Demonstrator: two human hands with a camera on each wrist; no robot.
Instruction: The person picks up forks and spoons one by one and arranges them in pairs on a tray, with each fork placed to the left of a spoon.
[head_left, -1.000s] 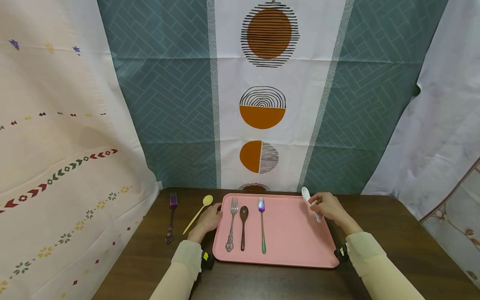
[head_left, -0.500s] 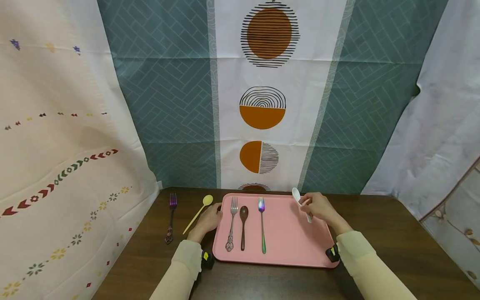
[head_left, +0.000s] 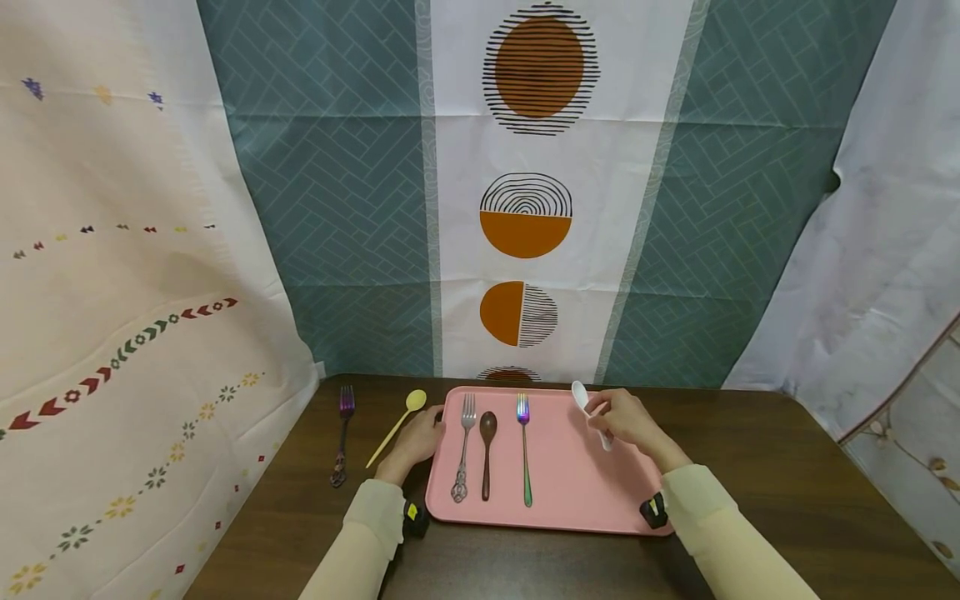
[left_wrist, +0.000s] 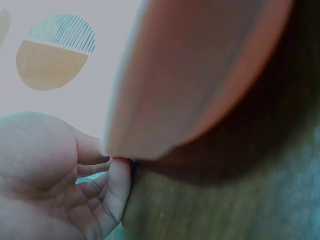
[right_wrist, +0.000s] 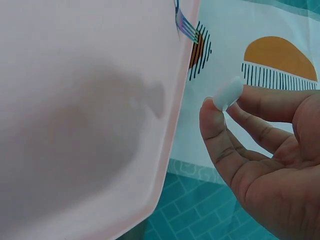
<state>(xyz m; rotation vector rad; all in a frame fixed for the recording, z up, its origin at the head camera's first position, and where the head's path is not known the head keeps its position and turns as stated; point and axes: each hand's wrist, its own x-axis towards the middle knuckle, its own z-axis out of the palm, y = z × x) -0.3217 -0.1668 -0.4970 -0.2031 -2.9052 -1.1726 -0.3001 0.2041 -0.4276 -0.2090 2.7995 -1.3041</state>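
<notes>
My right hand (head_left: 630, 419) pinches a white spoon (head_left: 580, 394) by its handle over the right part of the pink tray (head_left: 577, 508), bowl pointing to the back left. Thumb and fingertips meet on the white handle (right_wrist: 229, 94) in the right wrist view. At the tray's left edge, my left hand (head_left: 420, 437) grips the rim between thumb and fingers. Lying side by side on the tray are a silver fork (head_left: 463, 446), a dark brown spoon (head_left: 487, 429) and a rainbow-coloured fork (head_left: 525, 450).
Left of the tray, a yellow spoon (head_left: 397, 427) and a dark purple fork (head_left: 342, 433) lie on the brown wooden table (head_left: 300, 533). A patterned curtain (head_left: 360, 208) hangs right behind the table's back edge.
My right hand has carried the white spoon leftward over the tray, away from its right edge. The left hand and the cutlery on the tray have stayed put.
</notes>
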